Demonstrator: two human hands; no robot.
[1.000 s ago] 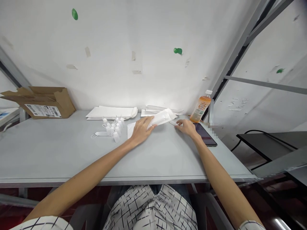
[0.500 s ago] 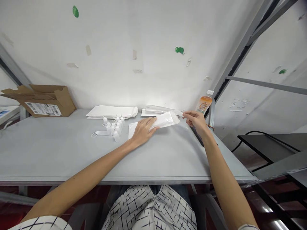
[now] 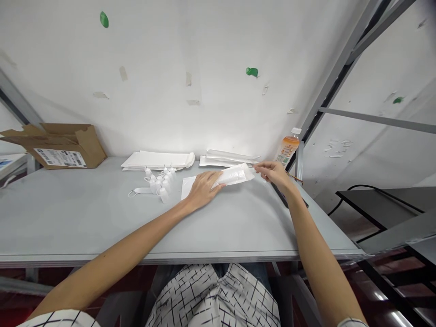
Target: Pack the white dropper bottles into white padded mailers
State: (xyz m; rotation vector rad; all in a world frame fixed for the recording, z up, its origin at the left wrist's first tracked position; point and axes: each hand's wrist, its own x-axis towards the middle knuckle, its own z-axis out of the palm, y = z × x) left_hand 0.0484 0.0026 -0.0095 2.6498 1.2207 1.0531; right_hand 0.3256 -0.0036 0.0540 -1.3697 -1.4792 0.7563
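A white padded mailer (image 3: pixel 233 175) lies at a slant on the grey table, its open-looking right end raised a little. My left hand (image 3: pixel 204 187) is laid across its middle, fingers over the top and thumb along the near edge, holding it steady. At the mailer's right end, my right hand (image 3: pixel 272 173) is closed in a pinch on the thin flap edge. Just left of the mailer stands a cluster of small white capped squeeze bottles (image 3: pixel 160 182); one bottle (image 3: pixel 141 191) lies on its side.
Flat white mailers (image 3: pixel 156 160) are stacked against the wall, with more mailers (image 3: pixel 225 158) to their right. An orange drink bottle (image 3: pixel 288 147) stands at the back right, near a dark flat object (image 3: pixel 282 195) partly behind my wrist. An open cardboard box (image 3: pixel 68 147) sits far left.
My right hand has moved slightly left and down, bringing the flap edge closer to the mailer. The mailer's raised right end has dipped a little. My left hand stays on it.
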